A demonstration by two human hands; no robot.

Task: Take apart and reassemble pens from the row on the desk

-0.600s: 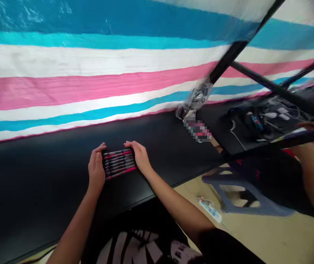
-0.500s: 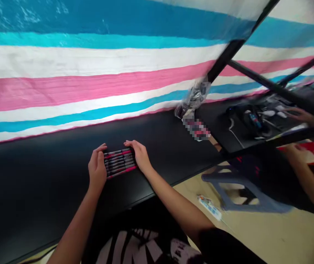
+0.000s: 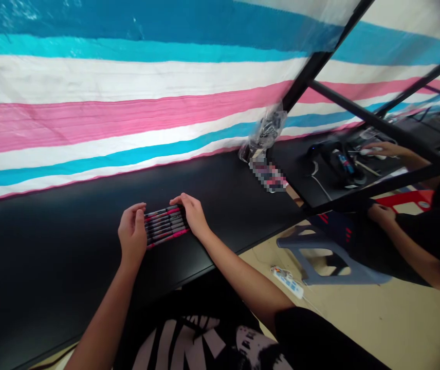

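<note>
There is only one view, from a camera on the person's head. It looks forward and down, a little tilted, at the black table (image 3: 69,246) from close above. The person's own forearms enter from the bottom edge. A striped cloth (image 3: 127,103) fills the upper part of the view.
</note>
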